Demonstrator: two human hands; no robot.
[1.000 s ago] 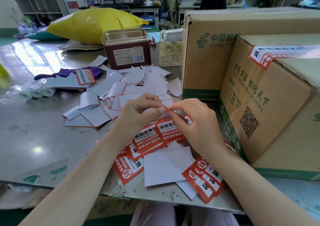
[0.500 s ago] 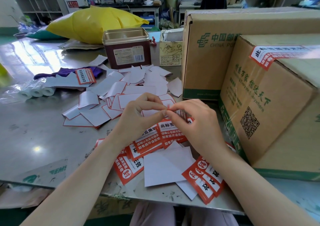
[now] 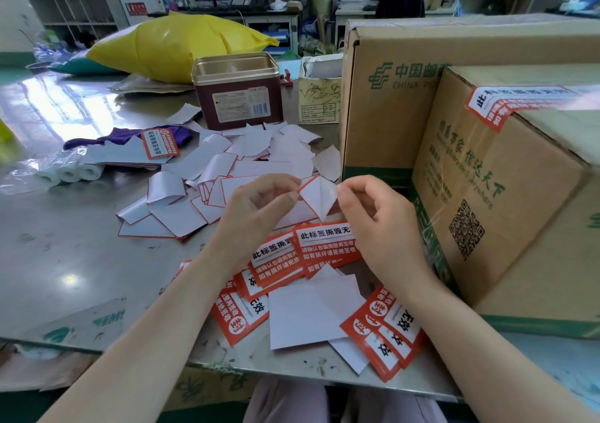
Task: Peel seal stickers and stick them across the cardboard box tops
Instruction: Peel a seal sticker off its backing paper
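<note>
My left hand (image 3: 256,208) and my right hand (image 3: 376,224) hold one seal sticker (image 3: 316,197) between them above the table, its corner split apart into two white flaps with a red edge. The left fingers pinch one flap, the right fingers the other. Beneath my hands lie several red-and-white seal stickers (image 3: 324,247), and more sit at the table's front edge (image 3: 386,335). To the right stands a cardboard box (image 3: 506,215) with a seal sticker (image 3: 506,104) across its top edge. A larger cardboard box (image 3: 389,114) stands behind it.
Peeled white backing papers (image 3: 207,179) litter the metal table (image 3: 65,244). A brown tin (image 3: 238,93), a small carton (image 3: 319,98), a yellow bag (image 3: 175,46), a purple cloth (image 3: 126,135) and paper rolls (image 3: 69,172) lie farther back and left.
My hands rose a little and drew apart; the sticker's corner, pinched shut before, is now split open into two white flaps.
</note>
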